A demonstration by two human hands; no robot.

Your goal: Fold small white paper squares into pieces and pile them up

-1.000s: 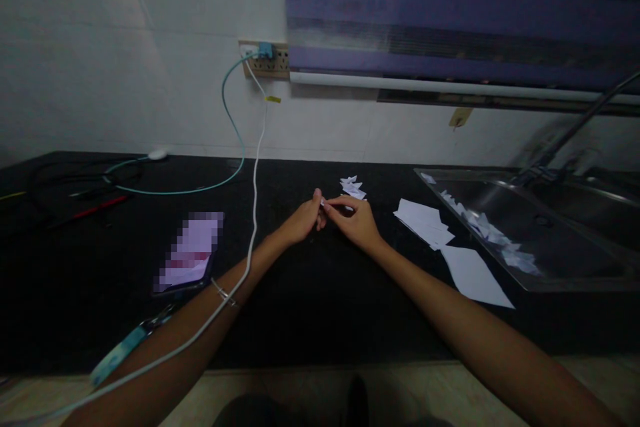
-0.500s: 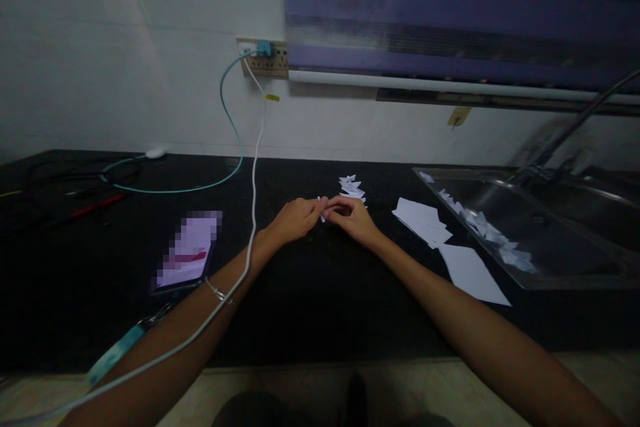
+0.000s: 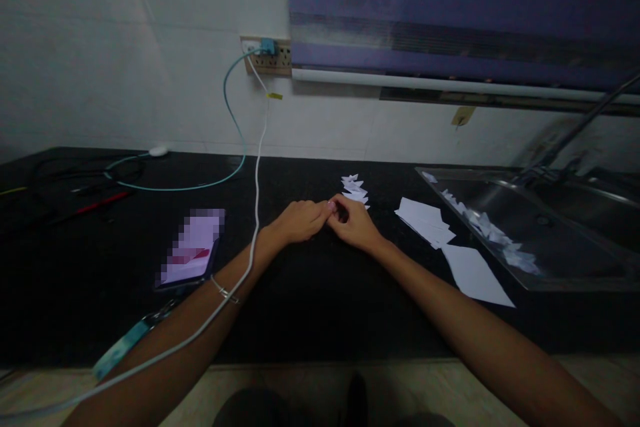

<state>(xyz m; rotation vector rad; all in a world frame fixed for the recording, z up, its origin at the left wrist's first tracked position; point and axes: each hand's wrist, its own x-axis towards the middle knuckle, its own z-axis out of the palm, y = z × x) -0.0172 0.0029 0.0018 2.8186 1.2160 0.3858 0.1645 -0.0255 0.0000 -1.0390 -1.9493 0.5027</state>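
Over the middle of the dark counter, my left hand (image 3: 303,221) and my right hand (image 3: 356,224) meet at the fingertips. The fingers of both are closed in a pinch. A small piece of folded white paper showed between them a moment earlier; now the fingers hide it. Just beyond my right hand stands a row of small folded paper shapes (image 3: 354,188), its near end partly covered by that hand. To the right lie a fanned stack of white paper pieces (image 3: 424,219) and a loose white sheet (image 3: 475,273).
More folded papers (image 3: 493,232) line the rim of a steel sink (image 3: 565,230) on the right. A phone (image 3: 193,250) with a teal strap (image 3: 123,347) lies left. A white cable (image 3: 257,193) crosses above my left forearm. A teal cable (image 3: 200,185) runs to the wall socket (image 3: 275,60).
My fingertips have drawn closer together, and the bit of white paper between them has gone out of sight. The view has shifted slightly; the things on the counter have stayed put.
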